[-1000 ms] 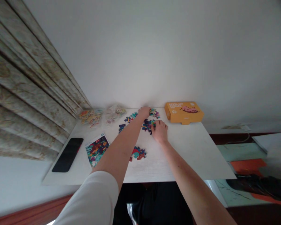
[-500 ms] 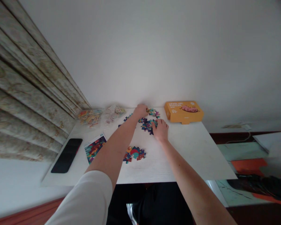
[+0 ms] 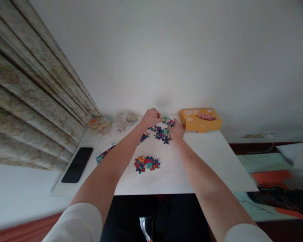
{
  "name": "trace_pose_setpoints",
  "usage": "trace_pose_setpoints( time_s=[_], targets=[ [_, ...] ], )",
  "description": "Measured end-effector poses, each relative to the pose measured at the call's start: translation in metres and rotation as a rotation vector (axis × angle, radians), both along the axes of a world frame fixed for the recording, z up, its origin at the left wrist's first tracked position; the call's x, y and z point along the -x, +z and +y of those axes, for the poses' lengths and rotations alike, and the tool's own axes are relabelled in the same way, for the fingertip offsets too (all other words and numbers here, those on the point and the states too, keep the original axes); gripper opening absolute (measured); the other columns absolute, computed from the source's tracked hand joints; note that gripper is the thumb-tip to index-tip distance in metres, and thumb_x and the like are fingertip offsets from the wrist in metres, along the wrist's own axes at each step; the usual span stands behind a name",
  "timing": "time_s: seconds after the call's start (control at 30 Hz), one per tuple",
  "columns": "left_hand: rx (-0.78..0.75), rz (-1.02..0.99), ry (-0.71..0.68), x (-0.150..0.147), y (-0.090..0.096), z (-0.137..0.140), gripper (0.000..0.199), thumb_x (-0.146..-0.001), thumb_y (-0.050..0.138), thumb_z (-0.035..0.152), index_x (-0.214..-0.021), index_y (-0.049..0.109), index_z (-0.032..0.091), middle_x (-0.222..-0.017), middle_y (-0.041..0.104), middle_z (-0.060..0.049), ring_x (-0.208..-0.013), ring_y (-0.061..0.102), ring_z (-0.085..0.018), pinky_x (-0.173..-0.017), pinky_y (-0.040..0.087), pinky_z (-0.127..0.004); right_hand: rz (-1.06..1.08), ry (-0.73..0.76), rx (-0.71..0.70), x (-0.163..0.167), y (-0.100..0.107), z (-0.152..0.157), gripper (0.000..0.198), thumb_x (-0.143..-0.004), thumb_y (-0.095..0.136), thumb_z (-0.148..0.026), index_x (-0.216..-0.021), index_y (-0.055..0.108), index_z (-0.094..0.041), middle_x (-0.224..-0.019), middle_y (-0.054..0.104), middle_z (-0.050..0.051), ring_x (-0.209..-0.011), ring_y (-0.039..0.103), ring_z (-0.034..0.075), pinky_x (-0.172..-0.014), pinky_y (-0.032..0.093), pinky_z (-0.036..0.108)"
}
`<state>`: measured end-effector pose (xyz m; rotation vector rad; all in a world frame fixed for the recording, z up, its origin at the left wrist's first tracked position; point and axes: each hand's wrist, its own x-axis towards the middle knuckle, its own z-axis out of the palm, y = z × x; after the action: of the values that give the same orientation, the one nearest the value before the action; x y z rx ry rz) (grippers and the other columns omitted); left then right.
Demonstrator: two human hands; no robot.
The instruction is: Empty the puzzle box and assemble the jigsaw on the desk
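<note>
My left hand (image 3: 151, 118) is at the far side of the white table, its fingers pinched on a small puzzle piece (image 3: 158, 116). Close by on its right, a cluster of colourful puzzle pieces (image 3: 166, 120) lies near the wall. My right hand (image 3: 177, 130) rests at the right edge of that cluster, thumb and fingers apart and touching the pieces. Just nearer lies a dark blue and purple group of pieces (image 3: 163, 135). A joined section of puzzle (image 3: 147, 164), with red, orange and teal parts, lies nearer the front edge. My left forearm partly hides more dark pieces (image 3: 143, 137).
An orange puzzle box (image 3: 202, 121) stands at the back right. Two clear bags of pieces, one (image 3: 100, 125) beside the other (image 3: 125, 121), lie at the back left. A picture card (image 3: 105, 152), partly under my forearm, and a black phone (image 3: 77, 164) are on the left.
My right hand has moved farther back, from the dark group to the cluster by the wall. My left hand now shows a small piece at its fingertips. The view has shifted slightly.
</note>
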<state>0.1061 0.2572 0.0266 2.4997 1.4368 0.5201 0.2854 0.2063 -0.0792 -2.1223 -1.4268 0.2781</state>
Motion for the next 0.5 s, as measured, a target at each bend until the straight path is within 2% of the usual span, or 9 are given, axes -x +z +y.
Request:
trace_pose_setpoints(
  time_s=[0.1,0.27,0.4,0.5],
  targets=[
    [-0.023,-0.043,-0.073,0.024,-0.001,-0.041,0.028,-0.079,0.072,0.021,-0.105,0.084,0.021,-0.114,0.072,-0.007,-0.102,0.068,-0.023,-0.103,0.054,-0.036,0.063,0.002,-0.045,-0.003,-0.005,0.004,0.059,-0.091,0.064,-0.035,-0.148,0.056,-0.022,-0.13,0.073,0.014,-0.119,0.067,0.031,-0.102,0.049,0.043],
    [-0.068,-0.079,-0.133,0.055,-0.022,-0.114,0.03,-0.078,0.07,0.013,-0.103,0.084,0.021,-0.114,0.072,-0.009,-0.108,0.066,-0.025,-0.104,0.055,-0.039,0.144,-0.013,-0.088,-0.009,-0.011,0.007,0.05,-0.084,0.069,-0.029,-0.132,0.061,-0.018,-0.118,0.074,0.014,-0.11,0.068,0.029,-0.097,0.051,0.04],
    [-0.04,-0.06,-0.164,0.067,-0.043,-0.153,0.028,-0.077,0.071,0.013,-0.101,0.083,0.023,-0.111,0.072,-0.008,-0.108,0.065,-0.025,-0.104,0.055,-0.04,0.226,0.028,-0.13,-0.017,-0.006,0.014,0.05,-0.076,0.071,-0.02,-0.125,0.061,-0.018,-0.115,0.073,0.011,-0.105,0.069,0.026,-0.094,0.053,0.037],
    [-0.002,-0.044,-0.184,0.071,-0.056,-0.174,0.026,-0.077,0.071,0.011,-0.098,0.083,0.022,-0.108,0.072,-0.007,-0.104,0.066,-0.024,-0.101,0.055,-0.038,0.24,0.016,-0.128,-0.022,0.003,0.022,0.033,-0.079,0.068,-0.02,-0.112,0.066,-0.018,-0.106,0.073,0.011,-0.102,0.069,0.027,-0.093,0.053,0.039]
  ],
)
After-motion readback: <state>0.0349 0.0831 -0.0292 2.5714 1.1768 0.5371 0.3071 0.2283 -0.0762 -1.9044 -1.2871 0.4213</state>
